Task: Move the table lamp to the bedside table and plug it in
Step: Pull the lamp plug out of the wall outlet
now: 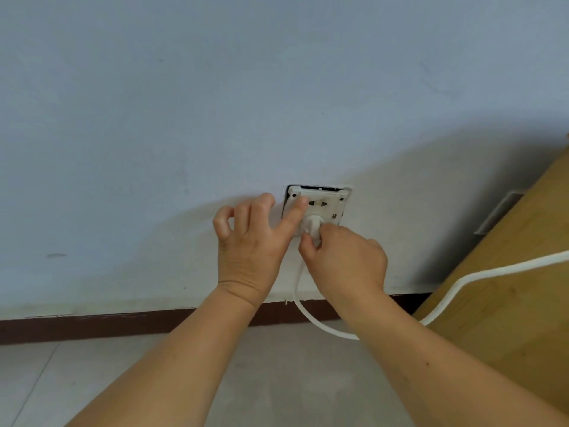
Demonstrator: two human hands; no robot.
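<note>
Two bare forearms reach from the bottom edge toward a white wall. Pinched in the right hand (345, 260), a white plug (311, 227) sits at the lower part of the wall socket (320, 204), its long axis pointing straight into the wall. Its cord (311, 315) drops from the plug, loops over the floor and runs right across a wooden cabinet (508, 303). The left hand (249, 241) lies open, forefinger pressed on the socket's face, other fingers loosely curled against the wall.

a pale wall (215, 87) meets a dark skirting board (92, 326) above the grey tiled floor (107, 380)
</note>
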